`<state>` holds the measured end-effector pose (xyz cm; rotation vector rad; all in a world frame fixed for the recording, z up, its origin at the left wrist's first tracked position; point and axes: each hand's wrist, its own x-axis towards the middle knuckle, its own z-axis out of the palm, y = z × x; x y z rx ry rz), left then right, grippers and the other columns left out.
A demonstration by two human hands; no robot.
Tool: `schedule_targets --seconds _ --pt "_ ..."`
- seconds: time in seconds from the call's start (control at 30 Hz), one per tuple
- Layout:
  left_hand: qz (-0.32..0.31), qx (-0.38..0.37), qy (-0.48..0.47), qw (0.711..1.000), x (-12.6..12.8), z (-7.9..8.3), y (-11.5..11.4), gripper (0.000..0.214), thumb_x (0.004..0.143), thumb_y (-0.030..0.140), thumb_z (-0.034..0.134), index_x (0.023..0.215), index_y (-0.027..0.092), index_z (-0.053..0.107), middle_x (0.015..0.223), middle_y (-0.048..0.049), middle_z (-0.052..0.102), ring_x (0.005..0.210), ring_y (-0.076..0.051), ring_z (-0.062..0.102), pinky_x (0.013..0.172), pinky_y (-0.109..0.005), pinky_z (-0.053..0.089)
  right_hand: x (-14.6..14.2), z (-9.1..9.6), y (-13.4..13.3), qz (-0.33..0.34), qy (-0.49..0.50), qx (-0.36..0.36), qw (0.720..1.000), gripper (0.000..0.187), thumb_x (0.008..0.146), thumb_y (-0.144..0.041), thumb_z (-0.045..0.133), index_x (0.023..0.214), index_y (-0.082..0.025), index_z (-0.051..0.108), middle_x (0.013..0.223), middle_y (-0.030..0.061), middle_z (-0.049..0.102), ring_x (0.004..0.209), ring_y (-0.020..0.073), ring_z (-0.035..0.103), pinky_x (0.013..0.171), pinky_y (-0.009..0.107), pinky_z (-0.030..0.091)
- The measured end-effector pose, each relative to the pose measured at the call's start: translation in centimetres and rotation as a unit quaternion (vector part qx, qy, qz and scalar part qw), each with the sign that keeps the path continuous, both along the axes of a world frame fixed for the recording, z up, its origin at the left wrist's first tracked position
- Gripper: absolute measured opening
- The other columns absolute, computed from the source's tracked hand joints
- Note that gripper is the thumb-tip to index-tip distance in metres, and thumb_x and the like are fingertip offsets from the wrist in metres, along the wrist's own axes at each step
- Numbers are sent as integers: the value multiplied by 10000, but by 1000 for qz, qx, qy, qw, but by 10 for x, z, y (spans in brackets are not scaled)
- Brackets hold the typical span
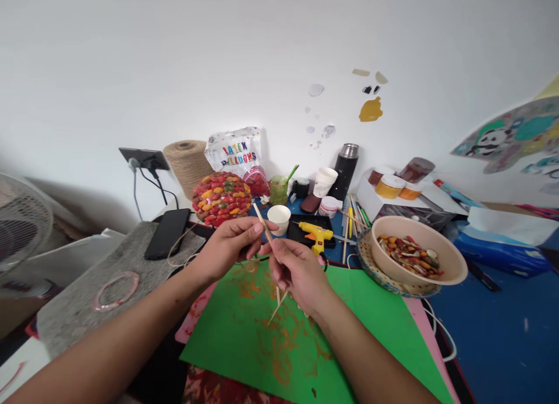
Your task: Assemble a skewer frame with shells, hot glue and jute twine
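A thin wooden stick [262,220] slants up between my two hands, above the green sheet [349,311]. My left hand [238,238] is closed, its thumb and fingers pinching at the stick's upper part. Lower down, my right hand [301,270] grips the same stick between thumb and fingers. More thin sticks [278,308] stick out crossed below my right hand; whether its fingers hold them is hidden. Loose twine [177,250] curls to the left of my left hand. Brown smears mark the sheet under both hands.
Behind my hands are a ball covered in red and orange pieces [222,197], a white paper cup [279,216] and a yellow glue gun [318,234]. A bowl of coloured pieces [448,258] stands right. A phone [167,234] and a twine spool [187,165] are left.
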<state>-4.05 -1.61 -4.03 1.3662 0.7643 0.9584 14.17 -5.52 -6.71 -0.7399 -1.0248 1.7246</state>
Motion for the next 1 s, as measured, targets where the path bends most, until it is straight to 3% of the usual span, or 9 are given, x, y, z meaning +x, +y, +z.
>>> schedule_targets --seconds 0.13,0.33,0.63,0.8,1.0 --pt "18 9 -9 1000 1 1 -1 389 957 516 733 1014 138 804 513 59 477 478 -86 329 493 -239 221 0 3 0 15 4 -16 1000 494 886 -661 734 893 -168 755 538 -46 569 379 67 418 391 214 228" --pt "78 30 20 996 8 10 -6 382 878 513 818 793 144 767 531 51 501 476 -68 313 456 -216 201 -1 3 1 -31 -31 12 999 458 869 -630 777 936 -177 763 575 -52 584 393 54 411 399 207 218" --pt "21 16 6 1000 6 6 -3 412 919 539 761 826 137 757 600 20 547 530 -85 374 512 -218 266 -1 3 0 -10 -10 4 1000 493 884 -659 742 882 -166 761 522 -58 554 381 59 387 397 207 235" --pt "-14 -14 -40 999 6 5 -4 402 917 531 770 1007 140 797 579 26 522 560 -113 448 539 -225 298 1 7 -3 19 16 -14 1000 491 910 -648 717 864 -160 759 464 -65 512 365 69 364 393 215 233" --pt "21 4 -15 1000 7 8 -6 383 906 514 787 941 133 791 597 13 589 496 -82 387 480 -219 248 0 5 -2 13 3 -20 1000 540 883 -693 723 893 -155 771 519 -48 563 368 66 400 389 214 229"
